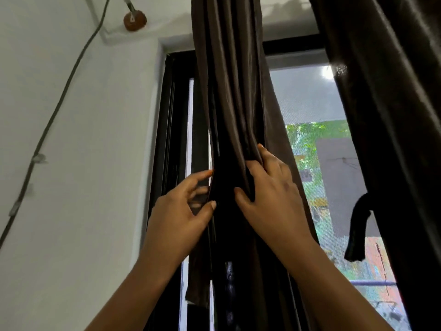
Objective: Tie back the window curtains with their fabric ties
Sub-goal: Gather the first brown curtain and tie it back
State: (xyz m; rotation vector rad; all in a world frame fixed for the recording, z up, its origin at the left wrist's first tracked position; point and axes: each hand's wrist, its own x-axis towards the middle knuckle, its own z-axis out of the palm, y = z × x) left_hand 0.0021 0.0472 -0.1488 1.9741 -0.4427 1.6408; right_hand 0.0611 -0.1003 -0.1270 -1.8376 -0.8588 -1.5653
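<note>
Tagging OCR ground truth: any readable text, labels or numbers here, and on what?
None legible.
Sign outside the window: pale mark, too blurred to read.
Curtain, wall, cable: no print.

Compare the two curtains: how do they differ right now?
The left curtain is bunched into narrow folds; the right curtain hangs loose. The right hand grips the left curtain and the left hand touches its edge; the right curtain is untouched. A tie dangles at the right curtain only. Both are dark brown.
</note>
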